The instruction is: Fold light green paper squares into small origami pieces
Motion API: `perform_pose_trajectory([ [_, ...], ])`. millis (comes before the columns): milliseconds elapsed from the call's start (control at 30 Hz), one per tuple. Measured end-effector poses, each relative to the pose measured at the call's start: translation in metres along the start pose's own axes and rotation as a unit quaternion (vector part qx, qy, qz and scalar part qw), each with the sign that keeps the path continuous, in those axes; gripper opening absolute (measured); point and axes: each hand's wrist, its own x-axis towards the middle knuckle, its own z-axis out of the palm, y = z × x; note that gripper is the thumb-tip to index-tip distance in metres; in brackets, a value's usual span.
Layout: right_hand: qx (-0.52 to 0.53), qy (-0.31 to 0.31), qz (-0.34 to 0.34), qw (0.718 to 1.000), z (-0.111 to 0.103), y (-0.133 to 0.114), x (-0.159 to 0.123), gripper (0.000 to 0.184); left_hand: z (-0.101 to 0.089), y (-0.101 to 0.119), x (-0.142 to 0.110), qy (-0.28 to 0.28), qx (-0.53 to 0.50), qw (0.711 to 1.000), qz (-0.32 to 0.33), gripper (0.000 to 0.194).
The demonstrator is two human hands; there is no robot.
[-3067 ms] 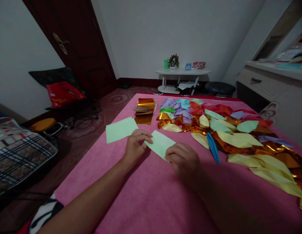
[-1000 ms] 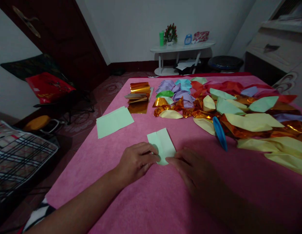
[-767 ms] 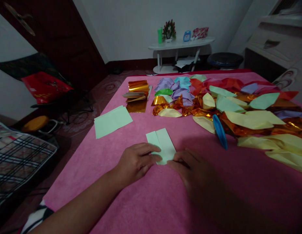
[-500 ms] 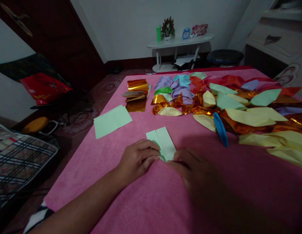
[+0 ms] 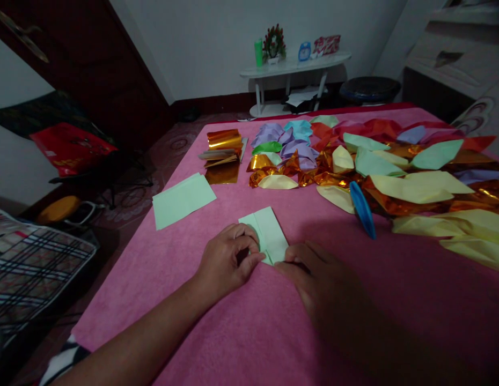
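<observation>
A folded pale green paper (image 5: 268,234) lies on the pink cloth (image 5: 241,332) in front of me. My left hand (image 5: 227,260) has its fingers curled and pinches the paper's near left corner. My right hand (image 5: 314,276) presses its fingertips on the near right corner. The paper shows a lengthwise crease with both long sides folded in.
A flat green sheet (image 5: 182,197) lies to the left. Gold foil sheets (image 5: 223,153) sit behind it. Many folded paper boats (image 5: 394,171) in yellow, green, purple, red and gold cover the right side, with a blue one (image 5: 361,208) nearest. A white side table (image 5: 292,67) stands by the wall.
The paper was turned from slanting to pointing away from me and its sides folded in. Both hands have shifted to its near end, and the left fingers have curled tighter.
</observation>
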Motion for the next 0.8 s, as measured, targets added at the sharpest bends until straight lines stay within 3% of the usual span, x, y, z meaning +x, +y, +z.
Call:
perform_pose_trajectory([
  [400,-0.002,0.017,-0.002,1.0,0.004,0.0004,-0.001,0.021,0.0024,0.0038,0.0028,0.005,0.031,0.999,-0.038,0.016],
  [633,-0.014,0.007,-0.002,1.0,0.0016,-0.0009,-0.0008,0.026,0.0002,0.0027,0.0072,-0.023,0.034,0.999,-0.027,0.019],
  [800,-0.058,0.014,-0.032,0.998,0.0048,-0.0014,-0.0016,0.032,0.0011,0.0004,0.0058,-0.011,0.016,0.999,-0.027,0.017],
])
